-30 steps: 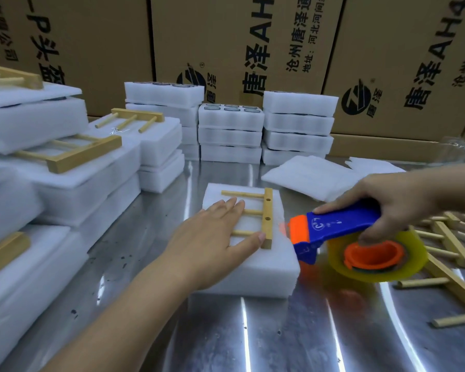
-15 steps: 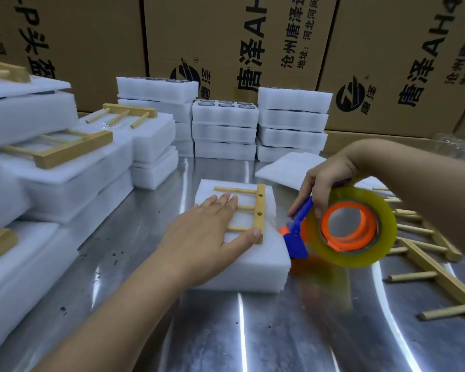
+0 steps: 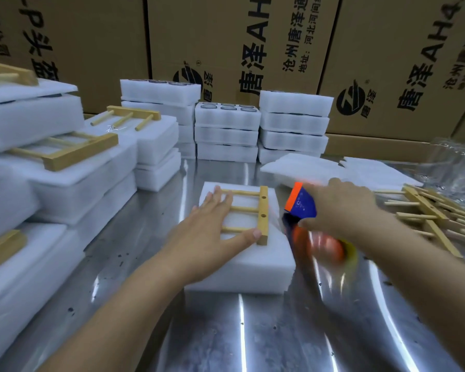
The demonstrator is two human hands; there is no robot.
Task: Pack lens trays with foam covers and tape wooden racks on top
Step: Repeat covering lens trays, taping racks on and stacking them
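Left hand [image 3: 212, 233] lay flat, fingers straight and spread, palm down on the wooden rack [image 3: 263, 213] and the foam-covered tray [image 3: 242, 269] under it. Not curled round anything, just pressing. Thumb tip touched the near end of the rack's rail; the fingers lay across the dowels on the side away from the rail. The rack sat on top of the tray, rail toward the right hand, dowels pointing toward the left hand. The tray rested on the metal table [image 3: 253, 334], directly beneath the left palm.

Right hand [image 3: 342, 208] gripped the tape dispenser [image 3: 301, 204], fingers wrapped over its blue handle, orange end pointing away from the person. Tape roll [image 3: 326, 248] hung below the right wrist, motion-blurred, so detail was unreadable. The dispenser was just beside the tray's right edge; contact with the foam could not be told.

Beyond the right hand, on its outer side: a loose pile of racks [image 3: 427, 210]. Past the right knuckles: foam sheets [image 3: 306, 167] lying flat. Past the left fingertips: stacks of lens trays [image 3: 227, 130], top one uncovered with round lenses showing. Outside the left forearm: packed trays [image 3: 65, 173] with racks on top. Cardboard boxes [image 3: 226, 36] stood behind everything.
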